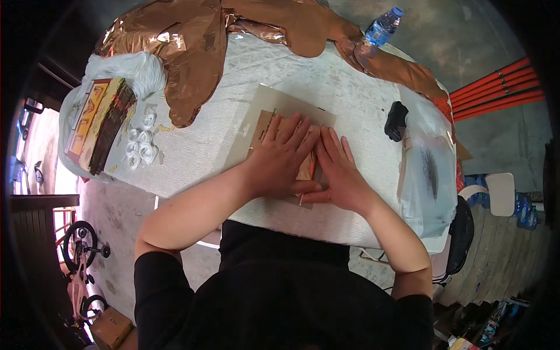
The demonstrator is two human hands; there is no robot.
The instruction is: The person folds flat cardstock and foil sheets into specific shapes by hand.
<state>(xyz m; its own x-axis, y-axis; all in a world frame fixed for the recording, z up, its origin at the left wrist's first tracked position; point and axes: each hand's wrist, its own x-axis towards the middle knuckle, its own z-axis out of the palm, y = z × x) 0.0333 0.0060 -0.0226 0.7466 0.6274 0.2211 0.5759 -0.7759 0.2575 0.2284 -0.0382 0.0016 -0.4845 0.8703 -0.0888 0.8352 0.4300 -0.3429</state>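
A flat, clear plastic packet (261, 100) with a brown printed card (262, 121) inside lies on the white-covered table. My left hand (283, 157) rests flat on the packet's left and middle part, fingers stretched forward and slightly apart. Pressed palm-down along its right side, my right hand (343, 177) angles inward, so the fingertips meet or nearly meet the left ones. Between the two palms shows a strip of shiny orange-copper material (306, 169). Both hands hide much of the packet, and neither grips anything.
Copper foil balloons (195, 76) drape over the far edge, beside a water bottle (384, 26). To the left are a stack of yellow-and-brown packs (96, 125) and white ribbon rolls (140, 146). A black bundle (396, 121) and a plastic bag (429, 175) lie right.
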